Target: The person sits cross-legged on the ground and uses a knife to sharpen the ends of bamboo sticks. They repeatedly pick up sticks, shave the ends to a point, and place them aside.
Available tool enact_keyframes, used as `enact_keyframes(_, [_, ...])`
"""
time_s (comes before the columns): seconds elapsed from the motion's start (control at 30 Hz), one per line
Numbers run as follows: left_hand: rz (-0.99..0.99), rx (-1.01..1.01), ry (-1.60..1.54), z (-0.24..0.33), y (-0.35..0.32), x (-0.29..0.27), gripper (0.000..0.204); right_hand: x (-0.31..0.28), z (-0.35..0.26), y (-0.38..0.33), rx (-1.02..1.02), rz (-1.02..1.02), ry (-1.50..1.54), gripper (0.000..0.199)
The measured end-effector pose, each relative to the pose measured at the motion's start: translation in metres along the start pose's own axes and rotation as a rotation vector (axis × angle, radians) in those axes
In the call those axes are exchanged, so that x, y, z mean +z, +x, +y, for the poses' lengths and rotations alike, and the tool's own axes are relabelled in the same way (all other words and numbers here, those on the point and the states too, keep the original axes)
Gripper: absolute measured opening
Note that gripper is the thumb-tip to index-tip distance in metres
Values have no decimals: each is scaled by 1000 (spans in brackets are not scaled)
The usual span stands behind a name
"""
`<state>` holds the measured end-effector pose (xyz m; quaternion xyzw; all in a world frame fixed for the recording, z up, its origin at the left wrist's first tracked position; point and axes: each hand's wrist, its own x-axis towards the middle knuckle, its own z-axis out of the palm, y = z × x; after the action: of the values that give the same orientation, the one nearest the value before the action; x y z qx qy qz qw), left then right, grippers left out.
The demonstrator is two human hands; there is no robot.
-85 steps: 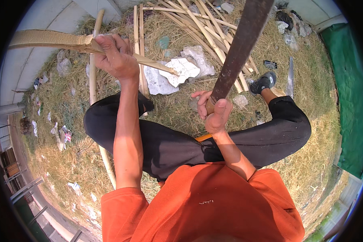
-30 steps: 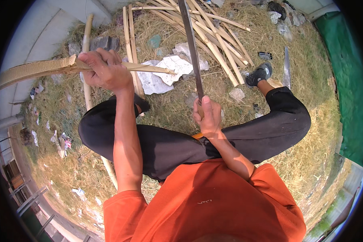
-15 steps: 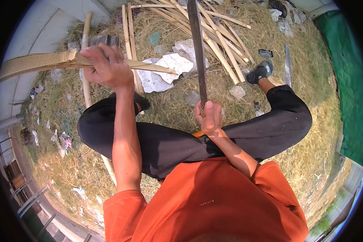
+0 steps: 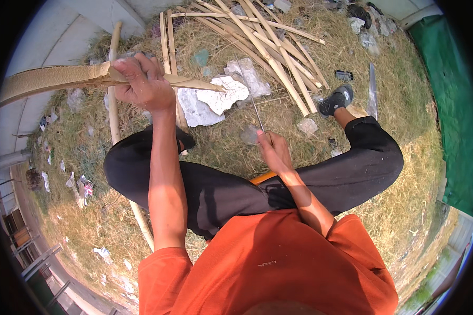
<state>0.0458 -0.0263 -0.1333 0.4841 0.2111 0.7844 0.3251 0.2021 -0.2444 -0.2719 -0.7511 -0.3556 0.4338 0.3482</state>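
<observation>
- Gripping the pale wooden strip (image 4: 58,81), your left hand (image 4: 146,86) is closed around it in the upper left of the frame.
- Strip position: it runs from the left of the frame, through your fist, to a tapered tip at upper centre. The tip overlaps a white slab (image 4: 231,97) in view; contact cannot be told.
- Your right hand (image 4: 274,151), near frame centre, is closed on the lower end of a long blade (image 4: 251,100).
- The blade appears as a thin line — seen nearly edge-on — slanting up and left, apart from the strip tip in view.
- Your legs, in black trousers (image 4: 215,194), spread across mid-frame; an orange piece (image 4: 263,177) shows between them.
- Upper centre: a pile of pale poles (image 4: 278,58) lies on dry grass (image 4: 299,142).
- Upper right: a flat metal piece (image 4: 372,89) lies beside your dark shoe (image 4: 337,100).
- Right edge: a green sheet (image 4: 449,115) hangs.
</observation>
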Motion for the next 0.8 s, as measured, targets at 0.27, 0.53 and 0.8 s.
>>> enact_keyframes(0.27, [-49,-25,23,-1,-3,12,50,22,-35,-17,-285,53,236,56])
enact_keyframes(0.53, [-60,-72,31,-1,1,7,49,8,-24,4,91,-76,89,65])
enact_keyframes(0.8, [-115,-87,6,0,0,-7,45,45,24,28,233,-103,-152,64])
